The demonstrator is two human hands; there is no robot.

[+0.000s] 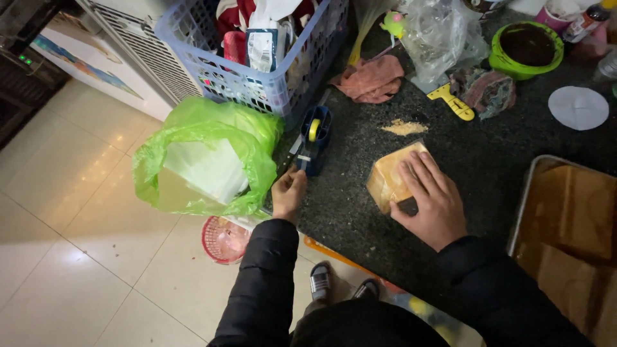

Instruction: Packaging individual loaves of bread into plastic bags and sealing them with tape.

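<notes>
My right hand [429,196] lies flat, fingers spread, on a clear bag holding a tan loaf-like block [387,178] on the dark speckled counter [488,151]. My left hand [288,191] is at the counter's left edge, pinching the tape end at a blue tape dispenser [313,138] with a yellow roll. Both arms wear black sleeves.
A green plastic bag [205,157] hangs off the counter edge at left. Behind stand a blue basket [257,77] of packets, a pink cloth [373,78], a yellow scraper [453,101], a green bowl [526,48], crumbs [403,127]. A metal tray [569,212] sits right. A red strainer [223,239] lies on the tiled floor.
</notes>
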